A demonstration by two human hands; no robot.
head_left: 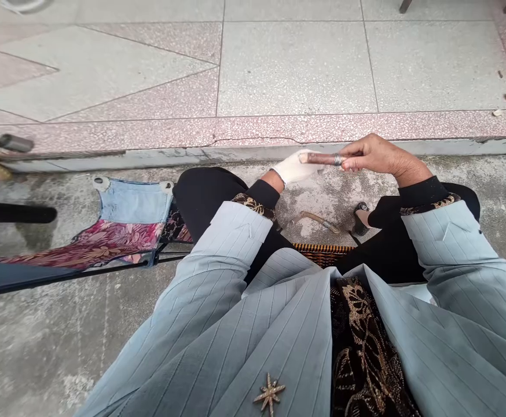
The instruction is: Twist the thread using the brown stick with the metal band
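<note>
My right hand [372, 155], bare, is closed around the wire-bound end of a dark brown wooden handle [322, 158]. The handle points left, and its pale cut end lies in front of my gloved left hand [294, 167]. What the handle belongs to is hidden by my right hand. My left hand wears a white glove and looks closed, its fingers mostly behind the handle. A small grey bit shows below the handle by the glove, too little to name. On the concrete between my legs lies a curved, wooden-handled tool [320, 220].
A woven seat edge [322, 248] shows below me. To my left stands a folding chair with denim and floral cloth [118, 231], beside a black bar [14, 212]. A tiled step [296, 63] rises ahead, with a metal cup-like cylinder [15, 143] at its left.
</note>
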